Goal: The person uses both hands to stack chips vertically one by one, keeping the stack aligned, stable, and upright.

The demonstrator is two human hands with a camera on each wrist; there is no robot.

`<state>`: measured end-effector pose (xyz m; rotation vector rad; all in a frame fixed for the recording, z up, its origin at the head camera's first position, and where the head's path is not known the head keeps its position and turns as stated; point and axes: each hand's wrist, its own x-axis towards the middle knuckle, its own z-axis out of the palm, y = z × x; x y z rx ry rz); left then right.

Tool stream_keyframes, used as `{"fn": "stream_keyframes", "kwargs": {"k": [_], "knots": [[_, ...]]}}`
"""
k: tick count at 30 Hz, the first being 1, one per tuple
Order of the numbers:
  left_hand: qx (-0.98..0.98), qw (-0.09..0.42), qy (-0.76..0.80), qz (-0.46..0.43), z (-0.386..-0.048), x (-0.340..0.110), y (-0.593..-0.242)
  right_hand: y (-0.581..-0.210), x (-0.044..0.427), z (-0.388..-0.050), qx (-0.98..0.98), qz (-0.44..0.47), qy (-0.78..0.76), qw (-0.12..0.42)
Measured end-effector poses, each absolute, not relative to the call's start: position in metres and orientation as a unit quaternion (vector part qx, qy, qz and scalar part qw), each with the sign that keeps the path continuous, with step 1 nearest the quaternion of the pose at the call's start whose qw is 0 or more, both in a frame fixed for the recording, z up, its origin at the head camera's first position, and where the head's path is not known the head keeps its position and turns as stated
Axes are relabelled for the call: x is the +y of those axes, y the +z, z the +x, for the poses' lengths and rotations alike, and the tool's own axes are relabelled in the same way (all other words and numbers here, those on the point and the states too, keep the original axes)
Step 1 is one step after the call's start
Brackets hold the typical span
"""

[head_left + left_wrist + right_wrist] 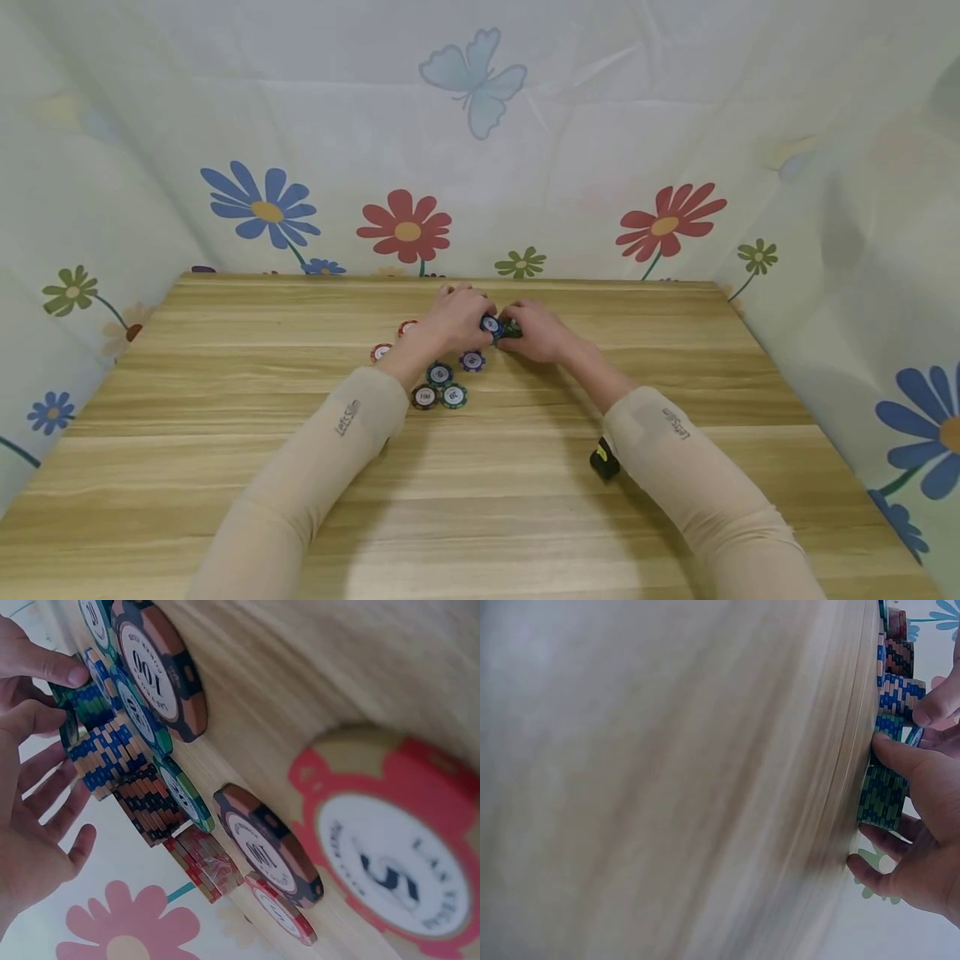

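Row of chip stacks at far-ctr of table (525, 500), both hands on it. L to R: red stack (202, 862), black-orange stack (150, 804), blue-tan stack (109, 756), blue-green stack (889, 724), green stack (880, 798).

Your L hand (459, 319): narrow pinch, thumb & forefinger, looks like on a tilted chip (914, 736) at top of blue-green; other fingers spread loose. Your R hand (538, 333): thumb against near face of blue-green, fingers beyond the green stack, so it's cupped round that end. Far fingertips partly hidden; can't tell how firm.

Step in hand, my read: seating that chip & squaring the R-end stacks. Keep R thumb low & light as a fence; too much push prob. shears blue-green. Lower chip's near edge to the thumb first, tip it flat, then let go. Watch L knuckles vs. blue-tan, v. close; a nudge could skew it.

Loose chips (453, 396) lie flat nearer you, some under L forearm. Lift elbow a bit so sleeve (330, 454) doesn't drag them.
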<state>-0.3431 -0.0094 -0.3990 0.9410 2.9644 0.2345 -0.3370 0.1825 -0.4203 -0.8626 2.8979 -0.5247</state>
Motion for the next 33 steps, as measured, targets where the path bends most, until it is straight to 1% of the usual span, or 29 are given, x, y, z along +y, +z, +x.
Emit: {"fn": "stream_keyframes", "kwargs": {"k": [9, 33], "knots": [[0.949, 0.031, 0.088, 0.3, -0.345, -0.009, -0.3961, -0.4207, 0.1822, -0.3375, 0.944, -0.279, -0.171, 0.036], [0.954, 0.051, 0.088, 0.281, -0.3416, -0.0103, -0.3968, -0.4232, 0.1835, -0.3385, 0.945, -0.279, -0.167, 0.029]]}}
